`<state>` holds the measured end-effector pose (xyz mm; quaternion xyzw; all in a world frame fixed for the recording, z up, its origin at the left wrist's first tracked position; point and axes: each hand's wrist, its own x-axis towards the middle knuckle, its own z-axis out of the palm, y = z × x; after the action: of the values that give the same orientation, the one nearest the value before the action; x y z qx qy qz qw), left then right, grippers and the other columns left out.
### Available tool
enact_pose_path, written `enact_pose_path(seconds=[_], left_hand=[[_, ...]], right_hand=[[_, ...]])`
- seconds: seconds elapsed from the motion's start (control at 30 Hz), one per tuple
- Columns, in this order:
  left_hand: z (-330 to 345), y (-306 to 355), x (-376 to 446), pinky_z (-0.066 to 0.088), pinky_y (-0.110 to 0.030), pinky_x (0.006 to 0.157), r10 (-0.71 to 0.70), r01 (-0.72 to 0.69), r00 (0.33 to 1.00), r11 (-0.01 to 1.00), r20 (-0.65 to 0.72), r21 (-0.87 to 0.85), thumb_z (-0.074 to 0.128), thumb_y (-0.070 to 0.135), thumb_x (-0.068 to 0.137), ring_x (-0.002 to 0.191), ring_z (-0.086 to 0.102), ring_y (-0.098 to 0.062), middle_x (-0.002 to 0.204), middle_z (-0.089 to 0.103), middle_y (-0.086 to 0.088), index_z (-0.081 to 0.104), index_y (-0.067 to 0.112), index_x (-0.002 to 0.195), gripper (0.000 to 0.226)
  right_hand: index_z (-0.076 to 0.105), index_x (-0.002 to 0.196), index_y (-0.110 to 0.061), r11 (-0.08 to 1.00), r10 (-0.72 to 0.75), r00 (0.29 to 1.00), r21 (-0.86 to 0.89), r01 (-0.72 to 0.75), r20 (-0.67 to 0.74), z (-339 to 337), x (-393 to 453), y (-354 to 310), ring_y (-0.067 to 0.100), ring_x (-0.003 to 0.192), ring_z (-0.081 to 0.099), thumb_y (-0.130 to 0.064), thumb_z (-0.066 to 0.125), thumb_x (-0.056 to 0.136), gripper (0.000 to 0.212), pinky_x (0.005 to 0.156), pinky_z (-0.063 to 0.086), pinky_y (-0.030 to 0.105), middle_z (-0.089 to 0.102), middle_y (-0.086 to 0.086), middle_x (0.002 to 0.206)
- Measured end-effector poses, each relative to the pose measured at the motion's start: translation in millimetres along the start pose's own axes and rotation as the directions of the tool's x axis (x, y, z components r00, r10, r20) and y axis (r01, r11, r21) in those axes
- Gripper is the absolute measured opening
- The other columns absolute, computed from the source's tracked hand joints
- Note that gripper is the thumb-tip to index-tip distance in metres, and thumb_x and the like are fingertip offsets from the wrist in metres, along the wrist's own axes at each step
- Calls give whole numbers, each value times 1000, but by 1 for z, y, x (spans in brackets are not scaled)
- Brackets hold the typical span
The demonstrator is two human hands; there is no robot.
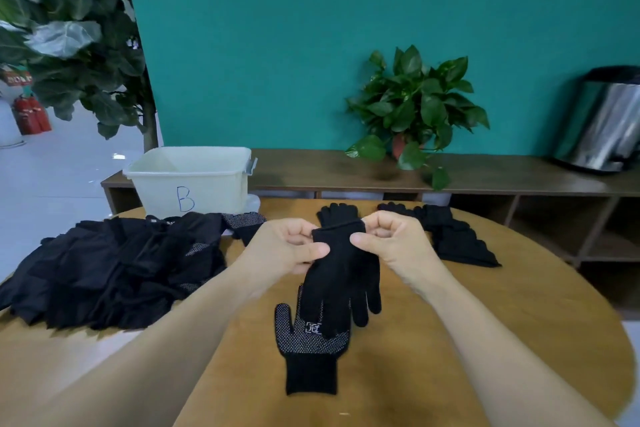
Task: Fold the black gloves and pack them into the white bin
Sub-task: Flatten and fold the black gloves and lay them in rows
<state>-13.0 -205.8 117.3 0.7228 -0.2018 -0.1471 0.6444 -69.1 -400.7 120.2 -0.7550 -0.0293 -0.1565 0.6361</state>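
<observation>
1. Holding a black glove (341,263) up by its cuff, I am pinching it with both hands: my left hand (280,248) is gripping the cuff's left edge and my right hand (391,239) its right edge, thumbs on the near face, fingers curled behind.
2. The held glove is hanging with its fingers pointing toward me, its tips lying over a second glove (310,347).
3. That second glove is lying flat on the tabletop (485,340), dotted palm up, cuff toward me.
4. A loose pile of black gloves (114,270) is sitting at my left on the tabletop.
5. Just behind that pile, the white bin (190,180) marked "B" is standing at the far left edge.
6. More black gloves (450,236) are lying beyond my right hand.
</observation>
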Motion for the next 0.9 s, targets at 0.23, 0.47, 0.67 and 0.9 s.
enact_pose_path(seconds=[0.23, 0.47, 0.67, 0.9], left_hand=[[58, -12, 66, 59, -29, 72, -58, 57, 998, 998, -21, -6, 76, 7, 82, 83, 72, -21, 98, 72, -22, 68, -2, 89, 15], [89, 9, 124, 53, -25, 68, 46, -36, 997, 989, -64, 147, 78, 12, 82, 64, 62, -8, 72, 68, -1, 69, 13, 76, 11], [102, -29, 92, 52, -19, 69, 69, -76, 997, 938, 33, 337, 78, 11, 80, 68, 67, -5, 77, 74, 3, 75, 18, 81, 8], [114, -104, 21, 54, -22, 75, -7, -47, 991, 920, 135, 390, 79, 10, 80, 78, 70, -12, 82, 74, 4, 75, 27, 77, 17]], right_hand=[[66, 84, 6, 995, 74, 986, -49, -82, -148, -62, 25, 31, 25, 73, 68, 2, 73, 82, 9, 72, 59, 40, 71, 23, 81], [65, 77, -3, 990, 97, 974, -83, -116, -204, -106, 64, 38, 23, 73, 67, 2, 72, 82, 10, 71, 56, 37, 70, 15, 77], [70, 79, -21, 918, 103, 988, -372, -140, -116, -111, 17, 71, 23, 72, 67, -10, 74, 82, 13, 72, 56, 43, 72, -2, 75], [61, 82, -39, 751, 111, 994, -653, -99, -23, -89, -72, 123, 9, 72, 62, -26, 71, 84, 17, 73, 51, 36, 67, -15, 76]])
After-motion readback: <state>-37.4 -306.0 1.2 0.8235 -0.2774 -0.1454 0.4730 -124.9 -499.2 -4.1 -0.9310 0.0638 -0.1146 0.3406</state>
